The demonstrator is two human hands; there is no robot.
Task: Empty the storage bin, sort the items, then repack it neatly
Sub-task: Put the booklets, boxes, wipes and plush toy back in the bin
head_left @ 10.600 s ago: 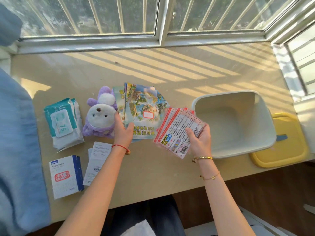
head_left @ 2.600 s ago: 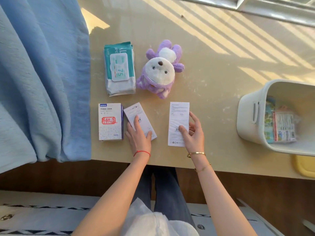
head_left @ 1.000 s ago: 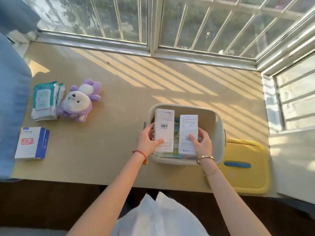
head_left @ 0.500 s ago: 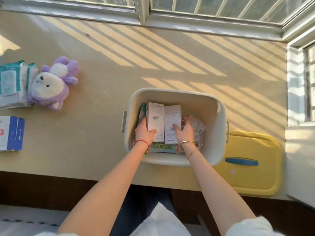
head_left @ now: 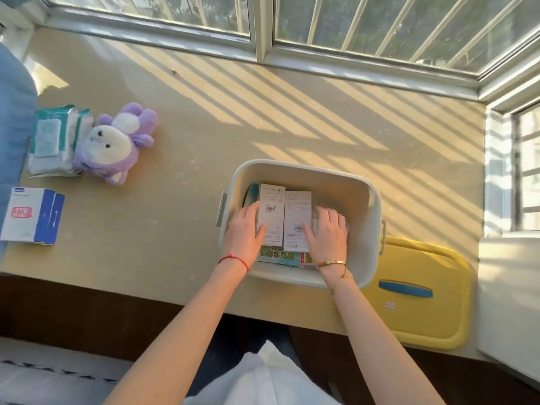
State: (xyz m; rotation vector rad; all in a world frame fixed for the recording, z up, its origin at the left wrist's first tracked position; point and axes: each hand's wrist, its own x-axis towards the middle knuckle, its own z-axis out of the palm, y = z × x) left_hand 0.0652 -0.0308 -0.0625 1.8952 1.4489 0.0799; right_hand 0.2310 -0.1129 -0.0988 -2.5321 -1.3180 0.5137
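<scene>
Hands [head_left: 244, 229] flat on two white boxes [head_left: 271, 214], cream bin [head_left: 371, 206]

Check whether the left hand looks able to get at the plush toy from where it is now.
Probably yes. The left hand lies in the bin; the plush toy sits on the same side, bare table between them, only the bin's low wall to clear.

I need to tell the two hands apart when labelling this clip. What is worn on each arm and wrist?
Both forearms are bare, with no sleeves in view. The left hand has a thin red string bracelet at its wrist. The right hand has a gold bangle at the wrist, with a finer gold chain bracelet just below it on the forearm.
</scene>
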